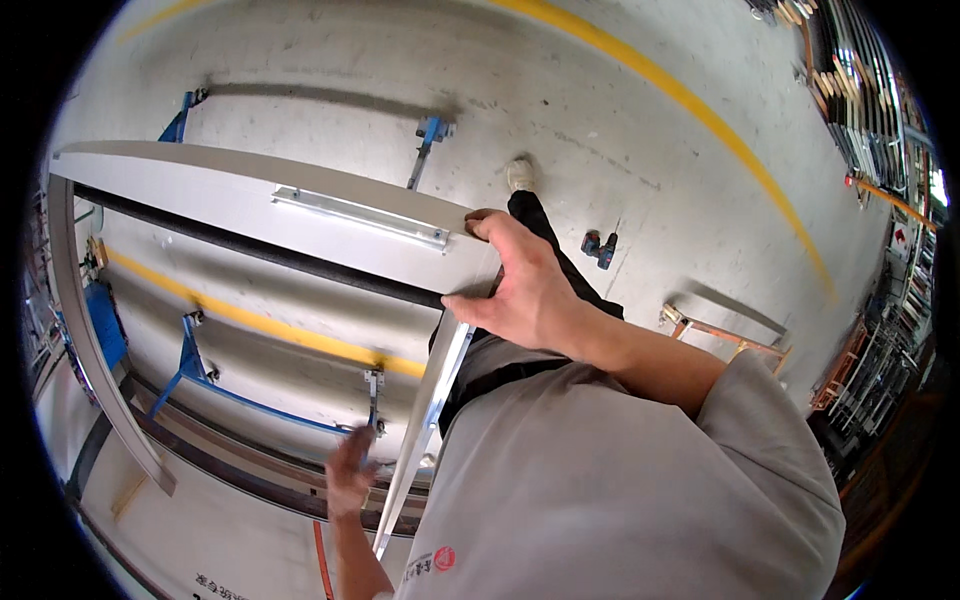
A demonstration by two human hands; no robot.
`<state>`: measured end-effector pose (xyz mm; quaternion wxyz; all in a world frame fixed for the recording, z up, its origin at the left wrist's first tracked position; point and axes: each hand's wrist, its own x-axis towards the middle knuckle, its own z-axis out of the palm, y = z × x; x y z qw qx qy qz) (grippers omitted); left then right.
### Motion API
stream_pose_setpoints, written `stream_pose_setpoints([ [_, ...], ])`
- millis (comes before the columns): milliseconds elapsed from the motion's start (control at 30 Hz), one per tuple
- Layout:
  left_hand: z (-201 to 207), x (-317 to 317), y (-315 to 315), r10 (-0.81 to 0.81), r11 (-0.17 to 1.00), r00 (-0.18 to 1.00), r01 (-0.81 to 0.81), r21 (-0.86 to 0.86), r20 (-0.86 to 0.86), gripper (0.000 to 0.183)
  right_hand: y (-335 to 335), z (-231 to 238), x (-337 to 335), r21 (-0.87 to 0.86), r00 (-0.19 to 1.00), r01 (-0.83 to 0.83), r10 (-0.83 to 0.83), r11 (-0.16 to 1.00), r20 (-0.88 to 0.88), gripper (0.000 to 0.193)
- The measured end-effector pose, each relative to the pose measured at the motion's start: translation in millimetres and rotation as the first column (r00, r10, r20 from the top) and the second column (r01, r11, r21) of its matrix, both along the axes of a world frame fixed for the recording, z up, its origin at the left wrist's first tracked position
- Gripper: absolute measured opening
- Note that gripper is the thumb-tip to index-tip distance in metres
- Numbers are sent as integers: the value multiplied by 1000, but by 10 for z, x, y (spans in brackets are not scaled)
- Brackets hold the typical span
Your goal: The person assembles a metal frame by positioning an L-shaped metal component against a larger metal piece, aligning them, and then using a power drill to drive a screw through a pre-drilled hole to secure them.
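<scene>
Frame (250, 200), a large grey rectangular one with a metal bracket (360, 217) on its top rail, is held tilted off the floor (620, 130), filling the view from 9 to 12 o'clock. Its near corner is gripped by the right hand (520, 285), fingers wrapped over the edge, apparently to steady and carry the weight. The left hand (350, 472), at 7 o'clock, is blurred; fingers look spread beside the lower side rail (425, 420), contact cannot be told. Blue stands (190, 355) are seen beneath. A cordless drill (598, 247) lies on the floor at 1 o'clock. No containers are visible.
</scene>
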<state>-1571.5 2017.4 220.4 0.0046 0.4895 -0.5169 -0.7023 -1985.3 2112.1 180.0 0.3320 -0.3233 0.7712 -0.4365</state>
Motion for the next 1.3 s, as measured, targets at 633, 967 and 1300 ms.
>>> stream_pose_setpoints([
  [633, -478, -3084, -46, 310, 939, 944, -285, 194, -115, 59, 229, -646, 293, -191, 493, 398, -33, 898, 870, 149],
  [967, -477, -2997, 3, 270, 955, 954, -249, 162, -128, 63, 269, -675, 266, -122, 590, 279, -70, 952, 804, 151],
  [1300, -523, -2938, -17, 286, 950, 956, -275, 148, -58, 73, 260, -690, 227, -122, 662, 162, -16, 979, 749, 155],
])
